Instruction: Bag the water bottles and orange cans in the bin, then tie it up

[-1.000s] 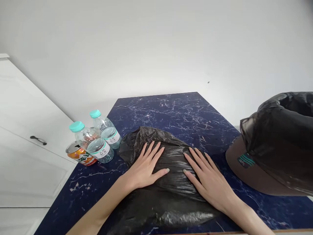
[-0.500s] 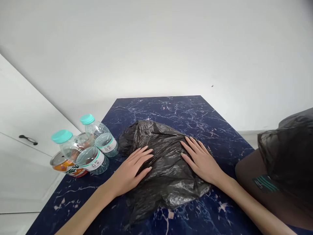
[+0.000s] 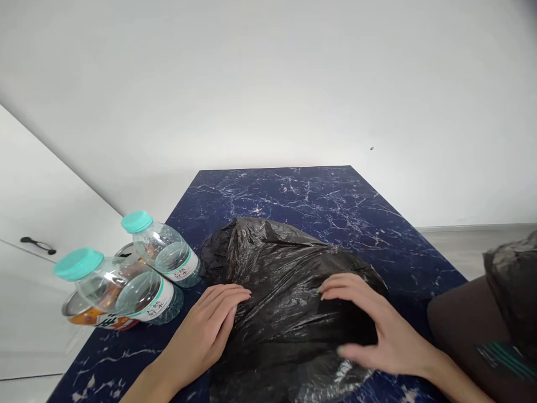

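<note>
A crumpled black plastic bag (image 3: pixel 285 313) lies spread over the dark blue marbled table in front of me. My left hand (image 3: pixel 205 324) is on the bag's left side. Its fingers are bent and close together, with the thumb drawn in against them at the plastic. On the right part of the bag, my right hand (image 3: pixel 373 324) has its fingers curved down to the surface. The thumb stands well apart, slightly blurred, leaving a wide gap. The bag's near edge runs out of the picture.
Two clear plastic bottles with turquoise caps, a near bottle (image 3: pixel 146 296) and a far bottle (image 3: pixel 168 252), stand left of the bag. An orange can (image 3: pixel 90 319) is partly behind them. On the right is a brown bin-like object (image 3: pixel 457 308) with black plastic over it. A white wall (image 3: pixel 268 84) rises behind.
Both hands have drawn nearer to me from lying flat. My left fingers have bent inward, and my right thumb has swung away from its fingers. The camera view has shifted slightly.
</note>
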Tool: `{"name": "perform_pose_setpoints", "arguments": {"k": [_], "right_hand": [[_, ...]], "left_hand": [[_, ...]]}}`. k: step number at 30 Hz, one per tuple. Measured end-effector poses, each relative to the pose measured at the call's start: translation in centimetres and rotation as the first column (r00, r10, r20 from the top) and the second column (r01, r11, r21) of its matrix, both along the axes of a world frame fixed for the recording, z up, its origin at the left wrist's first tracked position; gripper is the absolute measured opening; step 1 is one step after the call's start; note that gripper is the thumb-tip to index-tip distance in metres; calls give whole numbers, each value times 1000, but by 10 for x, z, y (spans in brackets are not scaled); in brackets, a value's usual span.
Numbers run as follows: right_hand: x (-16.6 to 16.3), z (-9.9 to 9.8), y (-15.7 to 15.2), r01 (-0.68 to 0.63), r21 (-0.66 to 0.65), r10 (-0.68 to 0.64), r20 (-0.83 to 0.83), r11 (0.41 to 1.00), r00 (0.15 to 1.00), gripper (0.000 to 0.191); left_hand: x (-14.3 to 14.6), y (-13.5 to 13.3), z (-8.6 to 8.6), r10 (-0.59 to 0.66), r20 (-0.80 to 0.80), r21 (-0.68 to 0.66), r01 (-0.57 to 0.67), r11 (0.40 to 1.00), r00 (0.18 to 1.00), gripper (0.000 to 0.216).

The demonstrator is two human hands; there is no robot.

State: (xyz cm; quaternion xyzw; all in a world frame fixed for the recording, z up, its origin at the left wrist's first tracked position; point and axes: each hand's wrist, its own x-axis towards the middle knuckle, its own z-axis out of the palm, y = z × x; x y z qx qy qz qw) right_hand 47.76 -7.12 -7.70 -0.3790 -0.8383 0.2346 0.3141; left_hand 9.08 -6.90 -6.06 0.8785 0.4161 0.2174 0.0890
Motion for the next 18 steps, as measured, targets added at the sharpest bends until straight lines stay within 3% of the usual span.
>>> {"name": "perform_pose_setpoints", "arguments": {"k": [2,4,5,8,12,15,18], "right_hand": [[-5,4,-5,-85,-43,88,78,995,993,88],[-11,6,-9,-133,-49,140,166,990,976,101],[-13,6,-10,-148,-29,151,201,989,968,97],[-18,3,-11,-165,80,142,237,983,961,62],[-14,0,-6,-65,192,54,59,979,997,35],[-7,5,-5,112,89,-96,-165,990,982,23],[1,11,-5,302,-128,-325,-250,945,912,29]], "left_hand": [[-1,1,-5,54,23,16,-55,998,998,39],[-1,2,-10,108,37,14,-109,994,993,42],[-1,2,-11,127,39,5,-127,992,991,43],[-2,3,-12,154,43,-38,-153,988,987,46],[-3,3,-9,223,82,-109,-213,971,971,39],[-4,1,-6,259,142,-174,-233,957,955,38],[-5,-3,-3,228,206,-227,-180,957,952,46]]}}
